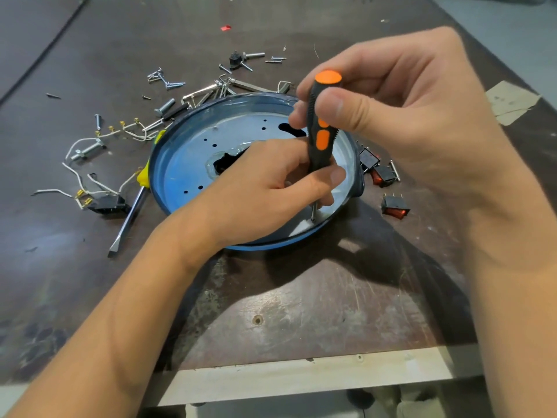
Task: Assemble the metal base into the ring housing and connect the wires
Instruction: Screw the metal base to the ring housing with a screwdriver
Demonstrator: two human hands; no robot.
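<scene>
Worn dark counter [301, 312] stretches from the blue ring housing [158, 182] to its near edge. Metal base [193, 164] sits inside the housing. Right hand [407, 116] pinches the upright screwdriver [322, 140] handle; left hand [265, 182] grips its lower end.
</scene>
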